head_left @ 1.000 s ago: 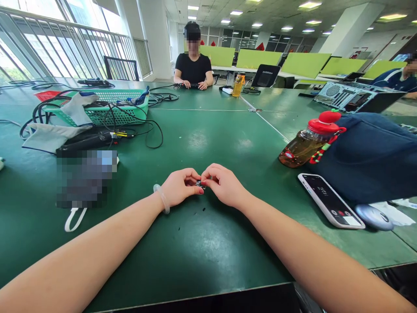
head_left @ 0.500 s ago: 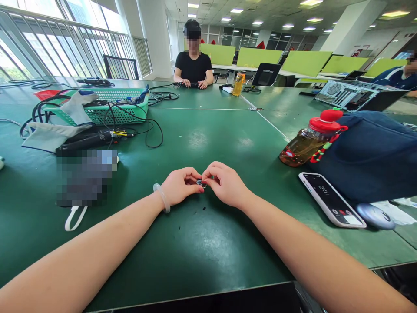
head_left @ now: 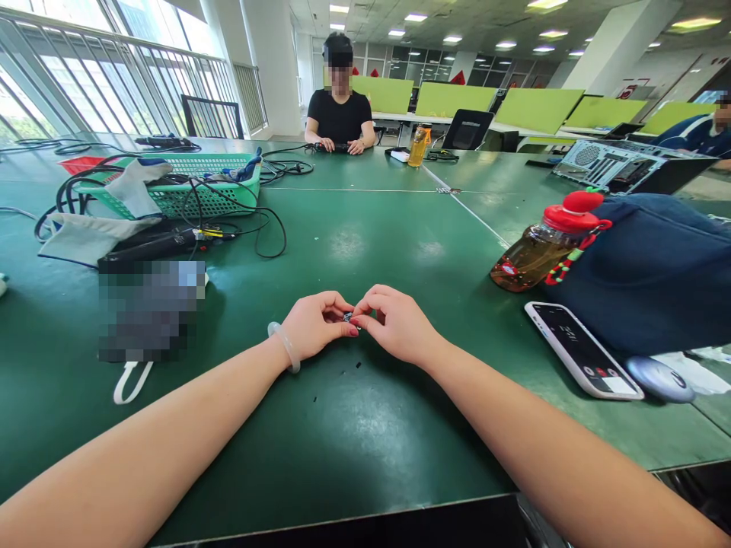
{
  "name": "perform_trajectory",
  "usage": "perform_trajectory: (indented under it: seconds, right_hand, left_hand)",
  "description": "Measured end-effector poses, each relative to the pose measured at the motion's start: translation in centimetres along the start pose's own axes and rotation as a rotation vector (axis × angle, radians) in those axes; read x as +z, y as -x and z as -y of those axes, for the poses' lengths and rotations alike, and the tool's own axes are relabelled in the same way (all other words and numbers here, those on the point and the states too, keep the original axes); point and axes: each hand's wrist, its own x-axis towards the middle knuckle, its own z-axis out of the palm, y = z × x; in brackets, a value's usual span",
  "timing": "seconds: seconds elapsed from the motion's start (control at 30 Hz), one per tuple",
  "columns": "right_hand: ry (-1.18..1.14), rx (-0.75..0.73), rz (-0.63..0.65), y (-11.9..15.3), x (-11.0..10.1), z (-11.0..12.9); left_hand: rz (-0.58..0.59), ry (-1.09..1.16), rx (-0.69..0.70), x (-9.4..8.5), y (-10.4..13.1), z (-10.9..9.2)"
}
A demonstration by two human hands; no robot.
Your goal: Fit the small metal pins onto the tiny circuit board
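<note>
Over the green table (head_left: 354,251), my left hand (head_left: 317,326), with a pale bracelet at the wrist, pinches a small dark and silvery part (head_left: 348,317) between thumb and fingers. The fingertips of my right hand (head_left: 394,323) are pinched together at the same part, touching its right side. Fingers hide most of it, so its shape cannot be made out. Just below the hands a tiny black piece (head_left: 358,365) lies on the table, and another tiny dark piece (head_left: 314,399) lies lower left.
Left: a green basket (head_left: 199,199) with cables and gloves, and a blurred dark object (head_left: 151,312). Right: a bottle with red lid (head_left: 531,255), a phone (head_left: 582,350), a round grey object (head_left: 659,378) and a dark blue bag (head_left: 645,266). A person (head_left: 339,114) sits opposite.
The fingertips of my right hand have moved slightly left, closer to my left thumb, and cover more of the small part. The rest looks the same.
</note>
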Motion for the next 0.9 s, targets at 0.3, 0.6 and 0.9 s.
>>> perform_trajectory:
  seconds: [0.3,0.6,0.9]
  right_hand:
    - [0.02,-0.042,0.015,-0.01,-0.16,-0.52]
    - [0.015,-0.094,-0.001,0.06,-0.51,-0.79]
    - [-0.101,0.066,0.05,-0.23,-0.91,-0.35]
  left_hand:
    - [0.016,0.035,0.018,0.04,-0.05,0.26]
    - [0.043,0.057,0.016,-0.07,-0.06,0.34]
    - [0.037,0.047,0.007,-0.08,-0.1,0.46]
